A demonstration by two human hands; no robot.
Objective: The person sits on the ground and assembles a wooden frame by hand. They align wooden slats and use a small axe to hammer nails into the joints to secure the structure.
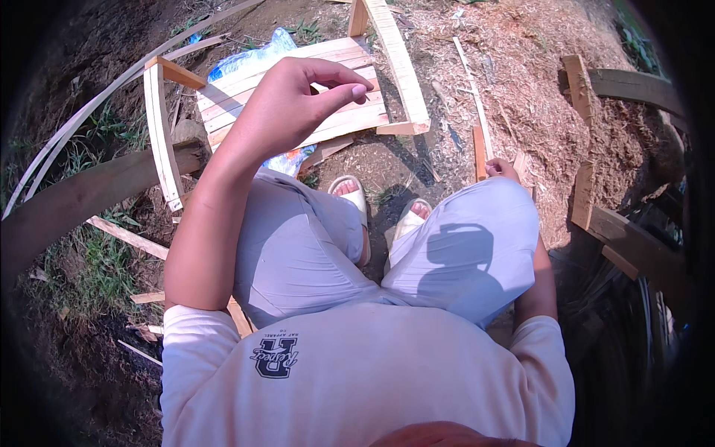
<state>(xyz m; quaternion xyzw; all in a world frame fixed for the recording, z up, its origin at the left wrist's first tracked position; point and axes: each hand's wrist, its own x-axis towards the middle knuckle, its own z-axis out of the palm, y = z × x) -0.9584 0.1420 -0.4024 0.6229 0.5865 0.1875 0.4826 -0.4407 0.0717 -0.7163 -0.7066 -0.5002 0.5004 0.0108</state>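
Two hands to place against one slatted wooden panel (353,120). Find the panel ahead of the sandalled feet (346,189), set between a pale left rail (162,134) and a matching right rail (398,63), with a blue-and-white sheet (255,54) showing past the far edge. Take the long axis of the slats (223,109) as roughly crosswise to the body, slanting from lower left to upper right. See the left hand (298,100) as clearly the nearer, overlapping the panel in view and pointing rightward, roughly along the slats rather than across. Note thumb and forefinger curled toward each other, nearly meeting at the tips; cannot tell of anything small pinched there, nor of any touch on the panel below. From those tips, place most of the panel leftward, with only a short stretch rightward before the right rail. Look for the right hand (501,170) well apart, low beside the right knee (514,216) and partly hidden, close to a brown wooden strip (479,150) and a thin pale strip (474,97); cannot tell of any hold on either
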